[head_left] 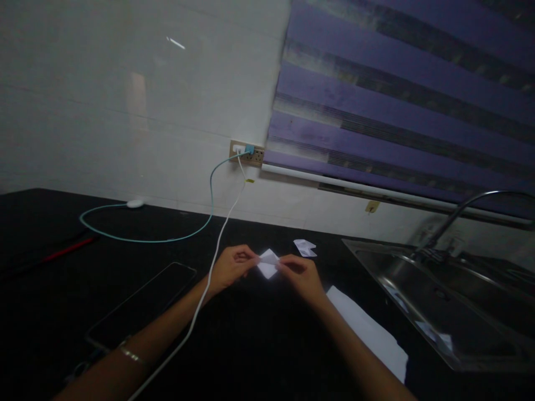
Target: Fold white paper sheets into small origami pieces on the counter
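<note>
Between my two hands is a small piece of folded white paper (pixel 268 264), diamond-shaped, with a crease running across its middle. My left hand (pixel 234 266) pinches its left corner between thumb and fingers. On the opposite corner, my right hand (pixel 301 273) is closed in a similar pinch. Just beyond my right hand lies another folded paper piece (pixel 305 248) on the dark countertop (pixel 259 345). White paper sheets (pixel 368 331) rest partly under my right forearm.
A white cable (pixel 221 231) crosses over my left forearm from the wall socket (pixel 246 153). A teal cable (pixel 167 241) loops at the back left. A dark flat device resembling a phone (pixel 142 306) lies left. At right is a steel sink (pixel 443 312) with a faucet (pixel 455 214).
</note>
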A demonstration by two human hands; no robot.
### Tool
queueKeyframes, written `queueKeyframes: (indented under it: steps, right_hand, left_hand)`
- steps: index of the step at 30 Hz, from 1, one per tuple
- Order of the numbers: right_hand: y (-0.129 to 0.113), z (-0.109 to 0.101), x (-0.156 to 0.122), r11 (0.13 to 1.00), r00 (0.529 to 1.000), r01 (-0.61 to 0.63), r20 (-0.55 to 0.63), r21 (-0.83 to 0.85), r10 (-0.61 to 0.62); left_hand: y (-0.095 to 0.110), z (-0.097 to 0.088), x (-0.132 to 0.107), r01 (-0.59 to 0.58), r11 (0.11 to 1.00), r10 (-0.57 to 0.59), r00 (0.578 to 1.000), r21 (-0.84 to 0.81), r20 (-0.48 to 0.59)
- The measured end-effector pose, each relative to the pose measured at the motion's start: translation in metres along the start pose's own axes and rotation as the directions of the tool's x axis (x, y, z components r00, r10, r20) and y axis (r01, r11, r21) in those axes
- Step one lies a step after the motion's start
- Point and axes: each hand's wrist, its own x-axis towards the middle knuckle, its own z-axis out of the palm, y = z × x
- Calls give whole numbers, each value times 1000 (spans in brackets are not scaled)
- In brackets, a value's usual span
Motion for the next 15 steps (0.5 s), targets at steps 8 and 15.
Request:
queueKeyframes:
  steps: [8, 15]
  right_hand:
    - [-3, -1, 0, 995, 998, -63, -5, -83, 63]
    - [3, 2, 0, 996, 997, -74, -16, 49, 75]
  left_hand:
    - [-3, 3, 0, -64, 998, 63, 998, 25, 17]
    - [-1, 6, 0, -149, 989, 150, 989, 24, -18]
